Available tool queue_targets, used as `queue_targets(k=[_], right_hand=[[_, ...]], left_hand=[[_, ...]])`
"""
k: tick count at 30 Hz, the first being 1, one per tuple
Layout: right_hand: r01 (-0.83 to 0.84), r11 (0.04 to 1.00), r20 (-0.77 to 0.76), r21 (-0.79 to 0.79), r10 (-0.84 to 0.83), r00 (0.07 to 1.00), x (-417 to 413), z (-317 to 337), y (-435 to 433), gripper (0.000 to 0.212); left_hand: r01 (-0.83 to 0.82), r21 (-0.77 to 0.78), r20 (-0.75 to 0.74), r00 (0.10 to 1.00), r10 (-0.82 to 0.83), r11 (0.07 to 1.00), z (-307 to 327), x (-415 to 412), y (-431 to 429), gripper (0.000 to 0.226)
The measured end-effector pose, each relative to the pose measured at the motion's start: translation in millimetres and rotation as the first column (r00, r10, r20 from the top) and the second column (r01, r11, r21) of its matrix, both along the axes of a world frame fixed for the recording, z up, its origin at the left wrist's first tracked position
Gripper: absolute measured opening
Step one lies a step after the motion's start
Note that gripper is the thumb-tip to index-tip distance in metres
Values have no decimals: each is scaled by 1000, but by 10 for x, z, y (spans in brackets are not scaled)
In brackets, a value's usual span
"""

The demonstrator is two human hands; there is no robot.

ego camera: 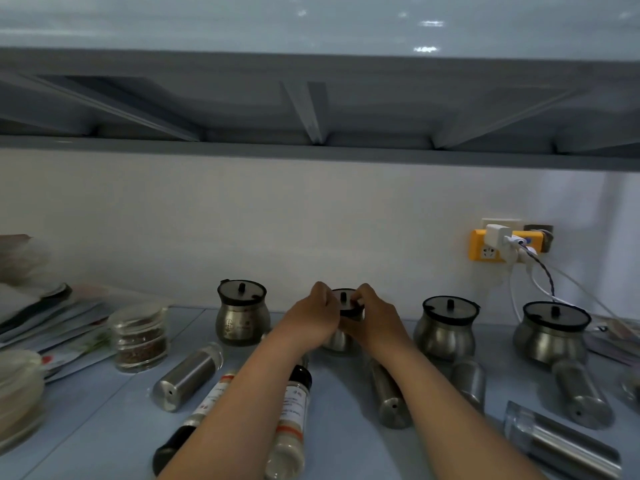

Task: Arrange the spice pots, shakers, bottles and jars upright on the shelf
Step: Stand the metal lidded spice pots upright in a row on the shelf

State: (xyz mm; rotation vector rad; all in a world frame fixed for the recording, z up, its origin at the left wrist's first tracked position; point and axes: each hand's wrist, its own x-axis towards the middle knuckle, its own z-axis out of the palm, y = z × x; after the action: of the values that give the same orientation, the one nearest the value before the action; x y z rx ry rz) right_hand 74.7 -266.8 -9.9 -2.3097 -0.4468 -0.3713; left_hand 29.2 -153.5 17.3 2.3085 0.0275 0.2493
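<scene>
Pot point(335, 342) stands upright at the back of the shelf point(104, 427); left grip point(313, 315) and right grip point(375, 317) curl round its lid point(343, 304). Steel looks rigid and slick, and the lid seems loose, so hold the belly.

shelf point(104, 427) w/ 4 steel pots point(445, 329) upright at back, shakers point(188, 379) & bottles point(292, 420) lying, jar point(140, 337) left.
</scene>
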Motion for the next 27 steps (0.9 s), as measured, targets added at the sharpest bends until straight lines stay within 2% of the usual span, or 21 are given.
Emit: queue_targets(k=[6, 11, 14, 16, 19, 23, 25, 27], right_hand=[[-114, 976, 102, 186, 96, 990, -1, 22, -3, 35], [-161, 903, 205, 398, 84, 975, -36, 142, -59, 53], [-197, 793, 219, 576, 83, 972, -111, 219, -87, 52], [-229, 696, 215, 680, 109, 971, -147, 273, -104, 51], [-293, 546, 209, 785, 212, 955, -178, 332, -141, 48], [-316, 380, 198, 869, 319, 927, -167, 392, -182, 39], [-329, 322, 200, 888, 375, 905, -155, 405, -195, 35], [-334, 280, 190, 900, 436, 880, -141, 410, -206, 35]], left_hand=[[12, -139, 103, 995, 3, 990, 34, -120, 24, 16], [71, -367, 272, 962, 34, 927, 110, -188, 18, 13], [145, -562, 355, 932, 78, 814, 147, -210, 16, 8], [216, -639, 380, 923, 59, 738, 160, -240, 30, 17], [261, -687, 334, 942, -25, 678, 159, -274, 78, 37], [326, -738, 228, 945, -236, 590, 133, -287, 87, 63], [360, -734, 218, 928, -303, 576, 108, -282, 42, 67], [377, -727, 246, 923, -296, 574, 86, -278, -5, 63]])
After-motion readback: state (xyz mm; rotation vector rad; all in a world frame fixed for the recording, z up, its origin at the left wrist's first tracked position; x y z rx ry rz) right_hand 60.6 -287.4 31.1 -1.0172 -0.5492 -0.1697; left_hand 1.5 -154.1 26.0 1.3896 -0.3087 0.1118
